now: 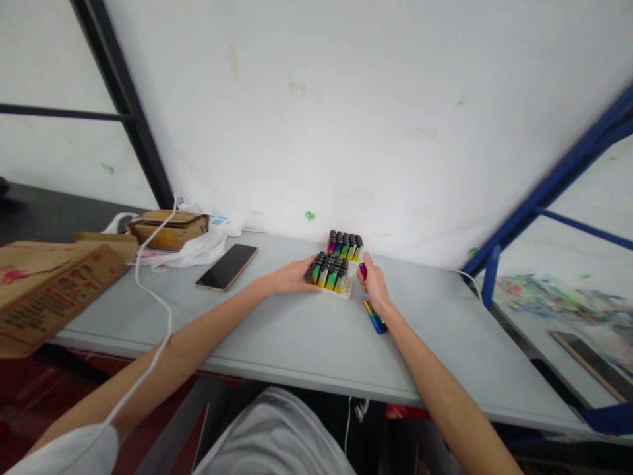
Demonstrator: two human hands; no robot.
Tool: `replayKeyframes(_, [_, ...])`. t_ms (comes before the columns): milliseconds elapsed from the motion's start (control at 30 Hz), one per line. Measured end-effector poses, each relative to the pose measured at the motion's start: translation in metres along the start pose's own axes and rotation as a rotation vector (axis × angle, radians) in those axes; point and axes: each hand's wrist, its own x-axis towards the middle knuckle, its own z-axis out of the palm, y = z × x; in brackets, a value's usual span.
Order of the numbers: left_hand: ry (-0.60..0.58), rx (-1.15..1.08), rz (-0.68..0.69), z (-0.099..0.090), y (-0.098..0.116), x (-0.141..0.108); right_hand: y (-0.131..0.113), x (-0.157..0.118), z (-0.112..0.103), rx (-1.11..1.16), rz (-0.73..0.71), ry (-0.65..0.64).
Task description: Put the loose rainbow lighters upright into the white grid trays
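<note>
My left hand (297,276) grips the left side of a pale tray (342,292) in which several upright lighters (329,272) stand in rows, black tops up, bodies green, yellow and silver. Behind it, against the wall, is a second group of upright lighters (345,245), pink, blue, green and yellow. To the right of the tray, my right hand (374,284) is closed around a magenta lighter (363,270), thumb pointing up. Just below that hand, blue and yellow lighters (374,317) lie flat on the grey table (297,336).
A black-screened phone (227,266) lies left of my left hand. Further left are an open cardboard box (59,284), a smaller box (171,228) and white plastic bags (198,251). A white cable (168,310) hangs across my left arm. A blue metal frame (554,178) stands at the right.
</note>
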Motion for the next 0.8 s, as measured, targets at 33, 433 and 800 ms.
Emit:
replayKeyframes(33, [0.001, 0.005, -0.002, 0.0, -0.001, 0.0, -0.001, -0.001, 0.002, 0.015, 0.025, 0.022])
replayKeyframes(433, [-0.017, 0.046, -0.017, 0.002, -0.003, 0.001, -0.001, -0.002, 0.005, 0.027, 0.058, 0.042])
replayKeyframes(800, [-0.018, 0.025, 0.017, 0.001, -0.006, 0.002, 0.024, 0.023, -0.007, 0.098, -0.241, -0.06])
